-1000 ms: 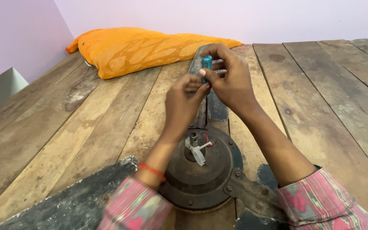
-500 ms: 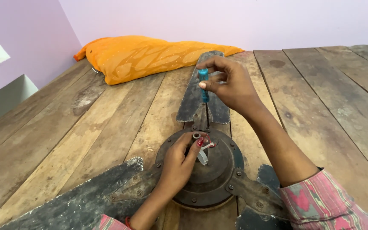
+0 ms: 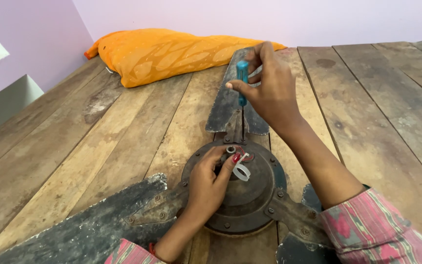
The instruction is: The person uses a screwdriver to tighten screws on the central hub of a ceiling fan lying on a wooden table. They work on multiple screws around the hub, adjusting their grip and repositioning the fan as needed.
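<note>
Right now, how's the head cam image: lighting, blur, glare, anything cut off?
Head view: soft, even light, only faint shadows under the right hand and left hand. Screwdriver and fan motor look sharp, no motion blur. No glare on the wooden floor. Bottom edge crops the sleeves and the lower fan blades.

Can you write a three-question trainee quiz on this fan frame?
1. True or false: the right hand holds a blue-handled screwdriver upright.
2. What does the left hand rest on? A) orange pillow B) fan motor housing C) wall
3. Name the orange thing at the far end of the wooden floor.

Key:
1. True
2. B, the fan motor housing
3. A pillow
</note>
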